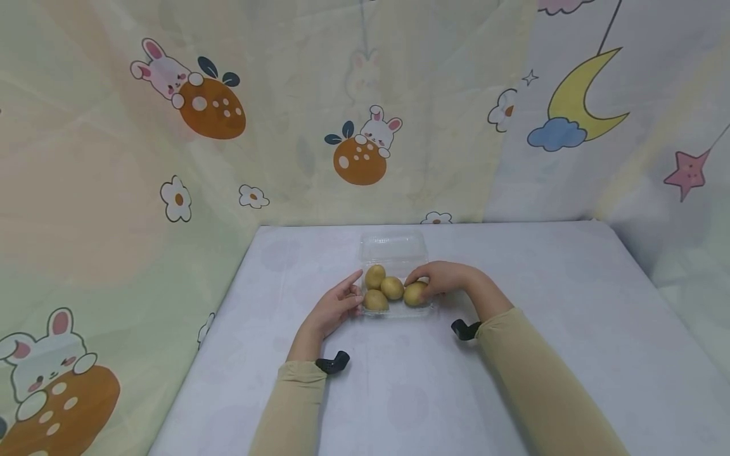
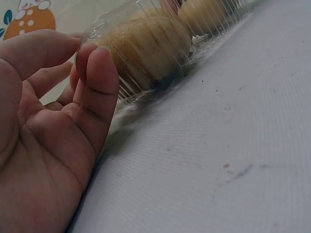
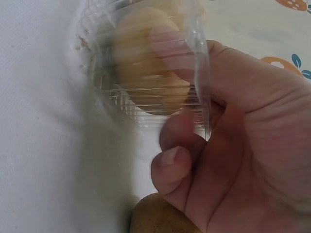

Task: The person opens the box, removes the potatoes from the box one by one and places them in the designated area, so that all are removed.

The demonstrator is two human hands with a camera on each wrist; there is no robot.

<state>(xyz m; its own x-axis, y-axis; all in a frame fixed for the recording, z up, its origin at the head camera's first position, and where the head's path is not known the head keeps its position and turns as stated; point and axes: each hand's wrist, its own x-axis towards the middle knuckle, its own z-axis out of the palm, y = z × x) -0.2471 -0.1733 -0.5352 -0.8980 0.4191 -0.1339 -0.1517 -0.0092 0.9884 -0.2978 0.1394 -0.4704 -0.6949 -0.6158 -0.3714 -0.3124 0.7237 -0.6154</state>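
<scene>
A clear plastic clamshell box (image 1: 393,246) lies open on the table, its lid tilted back. Several yellow-brown potatoes (image 1: 392,288) sit in its base. My left hand (image 1: 336,305) is at the box's left side, where thumb and fingertips pinch the rim (image 2: 90,36). Over the right end, my right hand (image 1: 447,278) reaches in and grips the rightmost potato (image 1: 416,294) between thumb and fingers. Through the ribbed wall, the right wrist view shows the thumb against that potato (image 3: 150,68); the other fingers curl outside the wall.
Another potato (image 3: 163,216) lies outside the box, beneath my right hand. A white cloth covers the table (image 1: 399,392). Behind it hangs a printed curtain (image 1: 296,126) with rabbits and flowers. Black wrist camera mounts (image 1: 333,363) stick out from both sleeves.
</scene>
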